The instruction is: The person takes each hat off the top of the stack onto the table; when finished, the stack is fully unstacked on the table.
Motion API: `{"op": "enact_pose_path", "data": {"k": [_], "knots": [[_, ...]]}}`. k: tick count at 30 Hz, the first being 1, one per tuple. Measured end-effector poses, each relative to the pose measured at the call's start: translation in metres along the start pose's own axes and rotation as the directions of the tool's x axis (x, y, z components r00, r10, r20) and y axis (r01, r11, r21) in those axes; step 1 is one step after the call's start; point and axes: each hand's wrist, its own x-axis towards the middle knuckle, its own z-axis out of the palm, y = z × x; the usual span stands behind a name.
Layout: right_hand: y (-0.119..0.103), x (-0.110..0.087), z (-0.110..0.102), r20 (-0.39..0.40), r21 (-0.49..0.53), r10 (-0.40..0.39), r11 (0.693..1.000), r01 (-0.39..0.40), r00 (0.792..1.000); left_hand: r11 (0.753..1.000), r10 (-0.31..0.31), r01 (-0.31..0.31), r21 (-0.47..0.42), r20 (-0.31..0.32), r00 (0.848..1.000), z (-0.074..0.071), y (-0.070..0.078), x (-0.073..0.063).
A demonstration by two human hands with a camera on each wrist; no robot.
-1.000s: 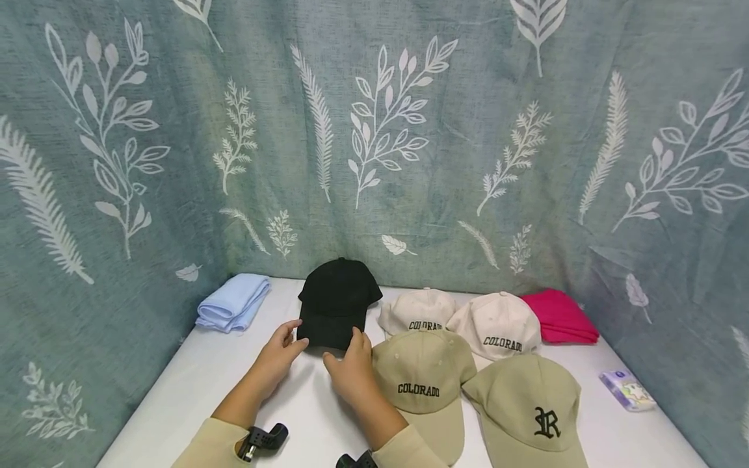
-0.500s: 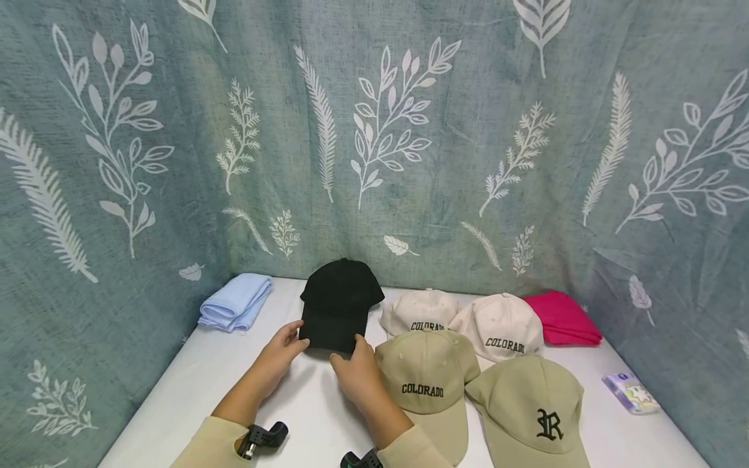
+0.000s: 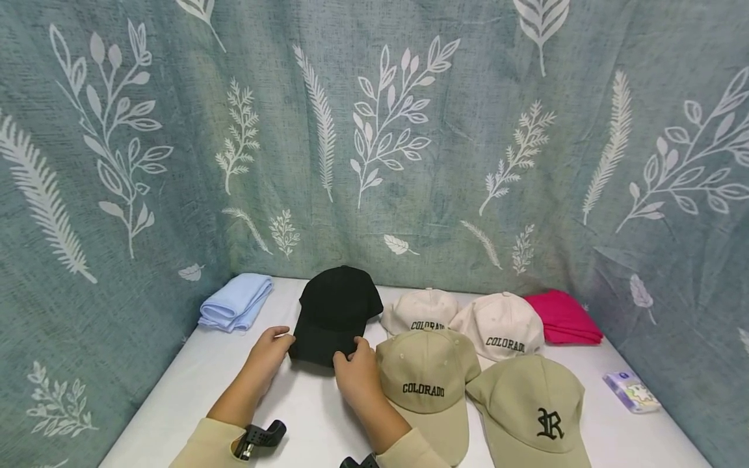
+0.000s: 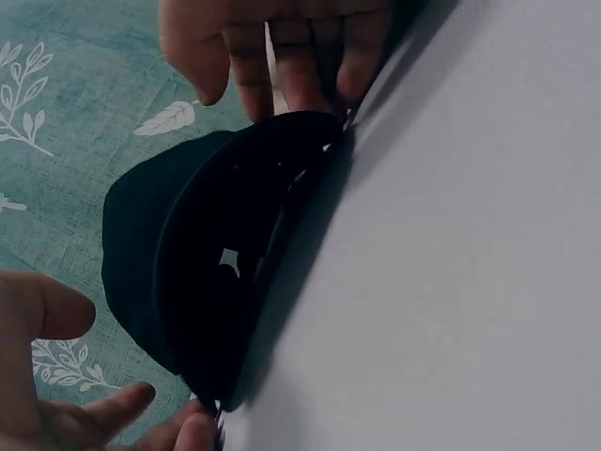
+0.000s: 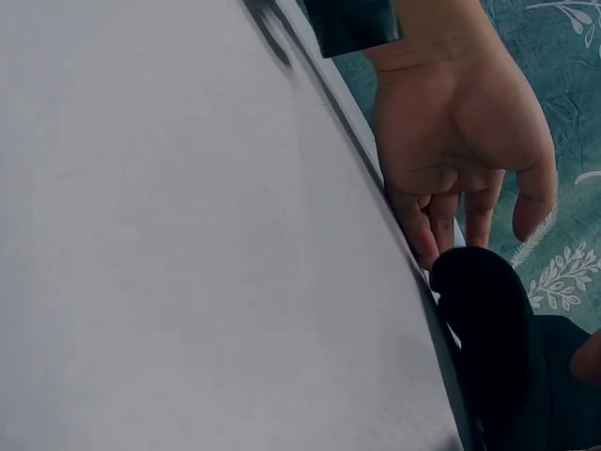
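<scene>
A plain black baseball cap lies at the back of the white table, its brim toward me. My left hand is at the brim's left corner, fingertips touching the edge low down and thumb held apart. On the opposite corner my right hand touches the brim with nearly straight fingers. From the left wrist view, the cap's arched brim stands between both hands, and the right thumb hangs clear of it. Only a right fingertip shows at the edge of the right wrist view; the rest of that hand is out of frame.
Right of the black cap are two cream caps, a khaki COLORADO cap and a khaki cap with an R. A folded blue cloth lies left, a red cloth and a tissue pack right. Patterned curtains surround the table.
The black cap has shifted slightly toward me, its brim swinging a little left. My left hand has followed to the left; my right hand has moved a little down and right.
</scene>
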Motion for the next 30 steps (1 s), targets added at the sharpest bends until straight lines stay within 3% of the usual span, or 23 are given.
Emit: {"op": "enact_pose_path", "data": {"k": [3, 10, 20, 25, 30], "knots": [[-0.0016, -0.0011, 0.0005, 0.006, 0.031, -0.004, 1.0, 0.004, 1.0, 1.0, -0.007, 0.007, -0.006, 0.013, 1.0, 0.0006, 0.0012, -0.0009], [-0.0035, -0.0031, 0.0007, 0.09, 0.104, -0.021, 0.995, 0.012, 0.996, 0.997, 0.01, -0.015, 0.08, 0.065, 0.998, 0.0054, 0.0026, -0.0033], [-0.0041, -0.008, 0.0025, 0.037, 0.034, -0.013, 0.999, 0.011, 0.999, 0.997, 0.009, -0.008, 0.081, -0.015, 1.0, 0.0039, -0.001, -0.0048], [-0.0048, -0.0088, 0.0034, 0.03, 0.046, -0.007, 0.999, 0.006, 1.0, 0.996, 0.023, -0.022, 0.088, -0.02, 1.0, 0.0048, -0.0025, -0.0038], [-0.0043, -0.0098, 0.0043, 0.069, 0.106, 0.011, 0.994, -0.018, 0.998, 0.992, 0.057, -0.059, 0.11, 0.017, 0.998, 0.0035, -0.0038, -0.0045]]}}
